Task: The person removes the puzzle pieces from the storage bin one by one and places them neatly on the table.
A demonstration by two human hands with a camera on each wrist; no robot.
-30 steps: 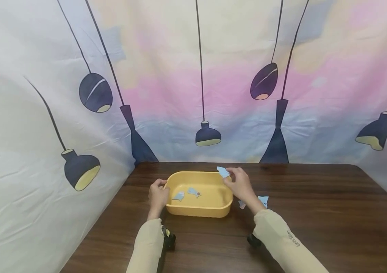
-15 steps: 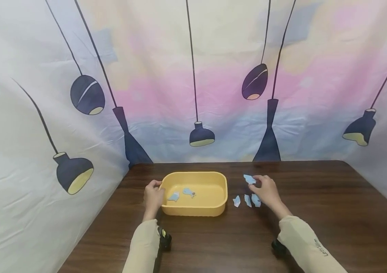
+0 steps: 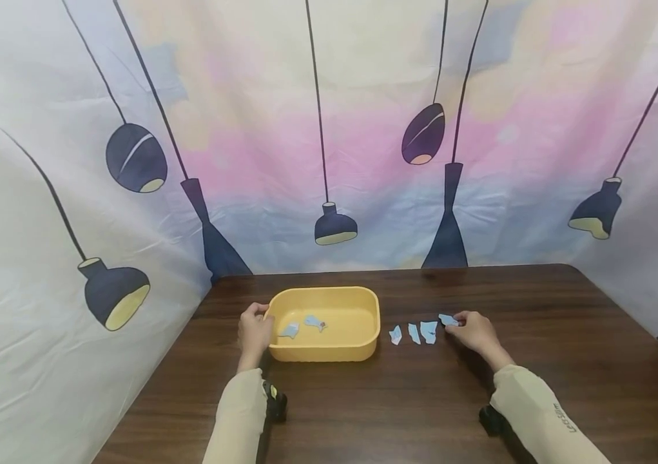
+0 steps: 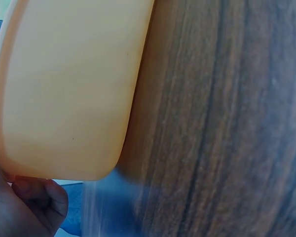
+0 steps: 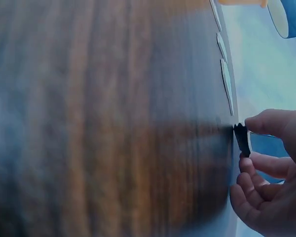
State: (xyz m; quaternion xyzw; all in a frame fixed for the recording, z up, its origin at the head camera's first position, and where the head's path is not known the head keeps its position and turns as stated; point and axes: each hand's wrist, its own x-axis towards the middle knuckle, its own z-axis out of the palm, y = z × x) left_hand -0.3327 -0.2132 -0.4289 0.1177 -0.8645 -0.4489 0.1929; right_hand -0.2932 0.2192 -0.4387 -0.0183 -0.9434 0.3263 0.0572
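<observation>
A yellow rectangular basin [image 3: 323, 354] stands on the brown wooden table, and my left hand [image 3: 254, 334] grips its left end by the rim. Two light blue torn paper pieces lie inside it, one piece [image 3: 289, 330] near the left wall and another piece [image 3: 315, 322] beside it. To the basin's right, my right hand [image 3: 477, 334] pinches a blue paper scrap [image 3: 447, 319] between thumb and fingers, low over the table. In the right wrist view the held scrap [image 5: 242, 139] looks dark and stands edge-on, close to the tabletop.
Three more paper scraps lie in a row between basin and right hand: a small one [image 3: 395, 335], a narrow one [image 3: 414, 333] and a wider one [image 3: 428, 332]. The table [image 3: 375, 412] runs back to a cloth backdrop [image 3: 282, 129] printed with hanging lamps.
My right hand has carried the paper scrap from over the basin's right rim rightward and down, to the end of the row. My left hand stays at the basin. The head view has shifted slightly.
</observation>
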